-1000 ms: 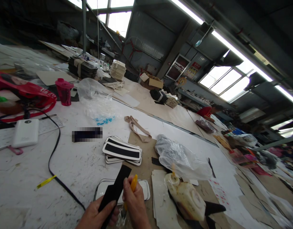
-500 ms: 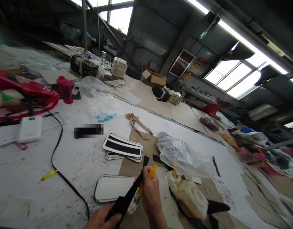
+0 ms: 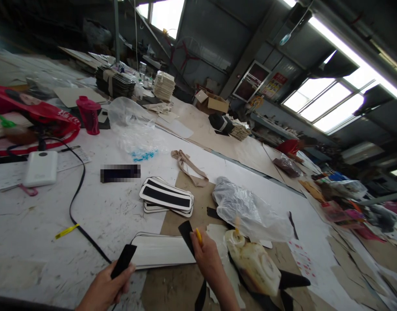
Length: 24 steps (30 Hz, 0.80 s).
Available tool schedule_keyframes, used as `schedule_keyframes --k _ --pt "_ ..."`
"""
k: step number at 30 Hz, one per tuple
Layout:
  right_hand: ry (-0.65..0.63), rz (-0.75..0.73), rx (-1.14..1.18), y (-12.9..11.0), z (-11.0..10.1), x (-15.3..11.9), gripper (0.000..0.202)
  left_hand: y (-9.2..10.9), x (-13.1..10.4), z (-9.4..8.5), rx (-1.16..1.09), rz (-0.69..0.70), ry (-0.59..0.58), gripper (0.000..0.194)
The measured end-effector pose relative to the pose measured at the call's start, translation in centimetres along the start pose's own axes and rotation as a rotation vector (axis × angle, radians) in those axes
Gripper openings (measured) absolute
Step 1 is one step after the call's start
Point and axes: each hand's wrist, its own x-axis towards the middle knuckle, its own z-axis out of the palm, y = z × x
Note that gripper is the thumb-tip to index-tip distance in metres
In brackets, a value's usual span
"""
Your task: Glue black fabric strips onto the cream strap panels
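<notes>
Near the bottom centre-left, my left hand (image 3: 108,285) grips a short black strip (image 3: 124,261) that points up. My right hand (image 3: 206,255) is closed around a yellow-handled tool (image 3: 199,236) and another black strip (image 3: 186,235). Between and behind my hands lies a stack of long white pieces with dark edges (image 3: 162,250). Farther up is a pile of white rounded pieces with black strips on them (image 3: 166,196). A stained, yellowish plastic container (image 3: 255,263) stands right of my right hand.
A clear plastic bag (image 3: 247,207) and a beige fabric band (image 3: 192,170) lie beyond my hands. At left are a white device (image 3: 40,167), a black cord (image 3: 74,194) and a pink bottle (image 3: 88,115). A person in red (image 3: 289,147) is far right.
My hands have moved apart, the left one leftward. The black material that stretched between them now shows as separate pieces, one in each hand. The view has shifted slightly.
</notes>
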Motion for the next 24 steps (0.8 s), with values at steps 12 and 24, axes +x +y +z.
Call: schedule_keyframes --k 12,24 --pt "-0.519 -0.098 -0.448 -2.6 2.9 -0.5 0.013 -1.2 3.0 -1.1 0.039 0.015 0.128 0.058" --pt "-0.715 -0.206 -0.528 -3.8 6.6 2.9 0.025 0.1 3.9 -1.8 0.299 0.085 0.14 0.044"
